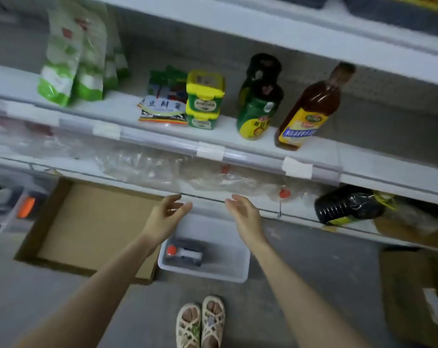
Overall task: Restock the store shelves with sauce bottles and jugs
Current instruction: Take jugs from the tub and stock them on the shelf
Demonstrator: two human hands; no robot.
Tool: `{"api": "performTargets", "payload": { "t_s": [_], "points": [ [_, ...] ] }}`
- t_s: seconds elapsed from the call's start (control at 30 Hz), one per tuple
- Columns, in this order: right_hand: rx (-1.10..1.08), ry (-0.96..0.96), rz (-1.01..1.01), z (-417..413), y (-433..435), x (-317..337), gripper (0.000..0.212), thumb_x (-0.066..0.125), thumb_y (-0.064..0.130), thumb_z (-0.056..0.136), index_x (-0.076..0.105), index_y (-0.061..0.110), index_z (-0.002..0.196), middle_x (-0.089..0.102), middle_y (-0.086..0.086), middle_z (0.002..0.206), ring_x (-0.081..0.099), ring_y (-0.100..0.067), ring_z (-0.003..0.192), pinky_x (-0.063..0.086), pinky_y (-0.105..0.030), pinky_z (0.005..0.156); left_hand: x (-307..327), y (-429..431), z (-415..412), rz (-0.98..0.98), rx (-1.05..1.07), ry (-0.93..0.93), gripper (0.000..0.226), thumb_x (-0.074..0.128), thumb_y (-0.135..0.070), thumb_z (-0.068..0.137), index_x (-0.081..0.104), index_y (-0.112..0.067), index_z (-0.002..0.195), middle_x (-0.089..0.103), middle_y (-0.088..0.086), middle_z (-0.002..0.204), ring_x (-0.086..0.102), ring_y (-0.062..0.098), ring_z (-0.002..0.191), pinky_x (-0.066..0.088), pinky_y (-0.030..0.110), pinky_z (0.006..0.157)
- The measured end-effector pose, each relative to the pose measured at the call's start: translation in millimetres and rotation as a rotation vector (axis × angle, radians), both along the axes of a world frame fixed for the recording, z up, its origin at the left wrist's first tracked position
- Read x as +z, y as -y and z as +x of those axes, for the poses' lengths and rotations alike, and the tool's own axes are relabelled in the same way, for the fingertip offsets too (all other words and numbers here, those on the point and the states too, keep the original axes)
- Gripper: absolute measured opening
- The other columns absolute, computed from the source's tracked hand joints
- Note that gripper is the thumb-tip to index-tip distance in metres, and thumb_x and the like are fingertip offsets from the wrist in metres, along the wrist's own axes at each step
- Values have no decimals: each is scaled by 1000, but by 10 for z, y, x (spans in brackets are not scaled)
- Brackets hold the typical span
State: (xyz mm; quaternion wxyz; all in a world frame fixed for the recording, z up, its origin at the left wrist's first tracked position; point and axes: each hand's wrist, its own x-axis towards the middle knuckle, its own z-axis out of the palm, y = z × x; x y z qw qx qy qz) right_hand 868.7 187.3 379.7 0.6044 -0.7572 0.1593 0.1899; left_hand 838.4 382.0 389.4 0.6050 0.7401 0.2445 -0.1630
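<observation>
One red-capped bottle point(185, 252) remained in the white bin point(238, 270) on the floor, so restocking looked mostly done but unfinished. Above the bin, the left hand point(166, 217) and right hand point(243, 214) hung loosely spread, empty. Beyond the bin, the shelf point(351, 156) held a brown sauce bottle point(308, 109) and green bottles point(258, 106).
</observation>
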Motion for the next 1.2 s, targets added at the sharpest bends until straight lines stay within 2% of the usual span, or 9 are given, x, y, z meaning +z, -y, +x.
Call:
{"api": "performTargets", "payload": {
  "t_s": [0.2, 0.33, 0.43, 0.5, 0.63, 0.73, 0.83, 0.93, 1.2],
  "points": [
    [150, -177, -80, -349, -213, -1308, 33, 61, 22, 94, 58, 8, 123, 62, -1, 111, 57, -11, 102, 41, -4, 73, -1222, -213, -465, 39, 37, -191, 43, 59, -27, 94, 49, -10, 132, 62, -5, 99, 56, -4, 78, 43, 4, 55],
    [242, -252, -102, -586, -360, -2160, 34, 62, 24, 93, 58, 8, 124, 64, 1, 108, 60, -11, 101, 45, -6, 72, -2014, -370, -728, 30, 95, -283, 53, 67, -42, 86, 51, -15, 129, 59, -6, 95, 57, 8, 82, 45, 23, 61],
    [307, -281, -128, -704, -444, -2763, 38, 61, 26, 94, 57, 9, 127, 63, -4, 121, 58, -15, 114, 49, -26, 93, -2594, -425, -950, 47, 132, -337, 45, 64, -38, 88, 55, -14, 125, 64, 1, 99, 63, 20, 92, 48, 27, 72],
    [349, -288, -158, -755, -495, -3095, 39, 59, 26, 95, 56, 8, 130, 60, -4, 127, 54, -16, 120, 45, -30, 99, -2931, -436, -1094, 52, 133, -363, 38, 64, -36, 88, 58, -15, 119, 66, -3, 95, 65, 16, 88, 48, 24, 71],
    [401, -290, -171, -795, -616, -3620, 44, 58, 30, 95, 53, 9, 133, 56, -2, 132, 50, -14, 123, 39, -21, 93, -3402, -437, -1247, 81, 135, -387, 39, 63, -32, 89, 59, -10, 122, 68, 4, 100, 59, 1, 76, 44, 10, 58],
    [425, -266, -217, -831, -687, -3914, 42, 60, 30, 94, 57, 8, 129, 59, -5, 128, 52, -17, 120, 41, -27, 96, -3628, -473, -1314, 77, 159, -416, 41, 62, -33, 90, 57, -11, 124, 67, 6, 106, 60, 9, 85, 47, 18, 66],
    [493, -197, -274, -852, -694, -4172, 34, 61, 27, 93, 63, 5, 119, 63, -9, 117, 56, -17, 109, 42, -25, 87, -3808, -508, -1353, 62, 188, -433, 43, 62, -37, 89, 57, -13, 125, 67, 6, 110, 62, 15, 95, 46, 26, 75],
    [468, -232, -226, -794, -692, -4282, 17, 64, 22, 91, 66, 6, 98, 62, -1, 88, 56, -10, 84, 39, -18, 69, -3936, -520, -1368, 59, 205, -445, 45, 61, -39, 89, 57, -13, 126, 66, 6, 111, 61, 15, 97, 47, 27, 78],
    [438, -286, -218, -820, -657, -4090, 25, 68, 22, 88, 58, 13, 67, 51, 7, 55, 44, 1, 49, 34, -13, 49, -3779, -388, -1376, 55, 148, -407, 45, 60, -39, 90, 53, -16, 128, 61, -9, 97, 57, 0, 83, 44, 14, 61]
  ]
}}
